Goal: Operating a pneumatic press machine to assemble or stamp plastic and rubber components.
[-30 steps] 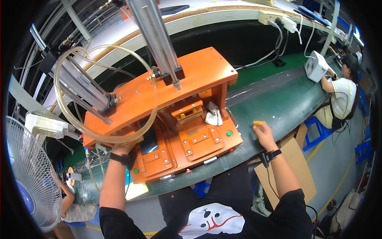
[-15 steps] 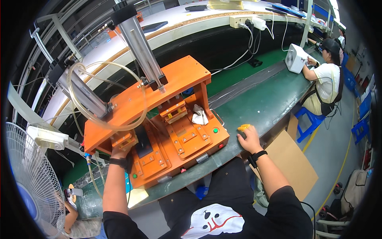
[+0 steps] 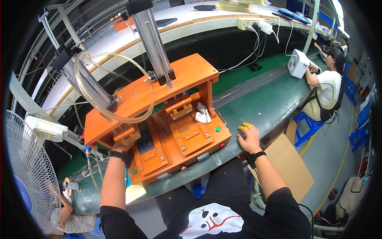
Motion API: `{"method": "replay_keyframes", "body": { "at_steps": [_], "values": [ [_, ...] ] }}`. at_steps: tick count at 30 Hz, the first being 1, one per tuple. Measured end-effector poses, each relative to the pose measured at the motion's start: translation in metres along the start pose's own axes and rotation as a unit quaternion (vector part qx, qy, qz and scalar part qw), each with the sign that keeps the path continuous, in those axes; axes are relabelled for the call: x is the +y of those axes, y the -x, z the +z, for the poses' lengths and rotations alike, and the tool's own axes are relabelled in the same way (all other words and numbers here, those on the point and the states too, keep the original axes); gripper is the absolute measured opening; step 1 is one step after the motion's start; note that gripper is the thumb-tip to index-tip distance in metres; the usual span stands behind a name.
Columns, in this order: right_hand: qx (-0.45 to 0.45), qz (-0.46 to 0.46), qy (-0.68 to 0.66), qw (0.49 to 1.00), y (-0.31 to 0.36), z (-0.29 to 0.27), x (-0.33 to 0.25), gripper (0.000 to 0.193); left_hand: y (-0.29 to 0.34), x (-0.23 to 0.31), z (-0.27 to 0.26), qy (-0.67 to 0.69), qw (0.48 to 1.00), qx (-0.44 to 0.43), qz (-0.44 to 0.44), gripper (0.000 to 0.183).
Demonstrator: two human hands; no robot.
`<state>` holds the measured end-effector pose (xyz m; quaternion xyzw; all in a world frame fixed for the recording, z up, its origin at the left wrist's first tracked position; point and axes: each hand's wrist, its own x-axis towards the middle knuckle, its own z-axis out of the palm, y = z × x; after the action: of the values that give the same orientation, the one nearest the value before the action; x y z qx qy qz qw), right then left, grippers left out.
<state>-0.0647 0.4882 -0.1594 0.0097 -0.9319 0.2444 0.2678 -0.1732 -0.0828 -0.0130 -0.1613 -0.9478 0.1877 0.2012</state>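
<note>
An orange two-station press (image 3: 187,75) with upright metal air cylinders stands before me. On its left bed lies a dark, flat, phone-like panel (image 3: 146,139). My left hand (image 3: 120,146) reaches in at the left station, beside the panel and beneath the left press head (image 3: 126,134); its fingers are hidden there. My right hand (image 3: 250,140) rests on the green tabletop (image 3: 242,115) right of the press, holding nothing, with its fingers apart. Yellow finger covers (image 3: 245,126) sit on some of its fingertips. A white cloth (image 3: 203,114) is tucked at the press's right station.
A mesh-guarded fan (image 3: 32,175) stands at the left. A clear air hose (image 3: 77,85) loops over the press. Yellow paper (image 3: 135,193) lies by its front left corner. At the far right, a person (image 3: 328,81) sits by a white box-shaped device (image 3: 298,63). Cardboard (image 3: 288,167) leans below the table edge.
The whole view has shifted slightly. My right hand's fingers are a little more spread on the table. My left hand stays at the left station.
</note>
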Motion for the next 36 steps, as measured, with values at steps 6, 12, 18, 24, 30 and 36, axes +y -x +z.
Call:
{"method": "replay_keyframes", "body": {
  "at_steps": [6, 12, 18, 24, 30, 36],
  "values": [
    [0.004, 0.016, 0.005, 1.000, 0.003, -0.006, 0.004, 0.038, 0.020, 0.023, -0.052, 0.304, 0.952, -0.002, -0.025, 0.033],
    [0.017, 0.008, 0.020, 1.000, 0.004, -0.007, 0.004, 0.037, 0.064, 0.059, -0.117, 0.436, 0.897, -0.066, -0.024, 0.032],
    [0.003, 0.013, 0.012, 1.000, 0.002, -0.009, 0.001, 0.035, 0.095, 0.074, -0.114, 0.429, 0.902, -0.037, -0.041, 0.047],
    [0.007, 0.008, 0.013, 1.000, -0.001, -0.010, 0.000, 0.033, 0.137, 0.096, -0.079, 0.455, 0.883, 0.040, -0.108, 0.062],
    [-0.001, -0.006, 0.019, 1.000, -0.004, -0.009, 0.000, 0.032, 0.134, 0.105, -0.068, 0.462, 0.865, 0.088, -0.174, 0.065],
    [-0.024, -0.017, 0.026, 0.999, -0.006, -0.011, 0.004, 0.034, 0.141, 0.110, -0.054, 0.489, 0.845, 0.085, -0.199, 0.053]
  ]
}}
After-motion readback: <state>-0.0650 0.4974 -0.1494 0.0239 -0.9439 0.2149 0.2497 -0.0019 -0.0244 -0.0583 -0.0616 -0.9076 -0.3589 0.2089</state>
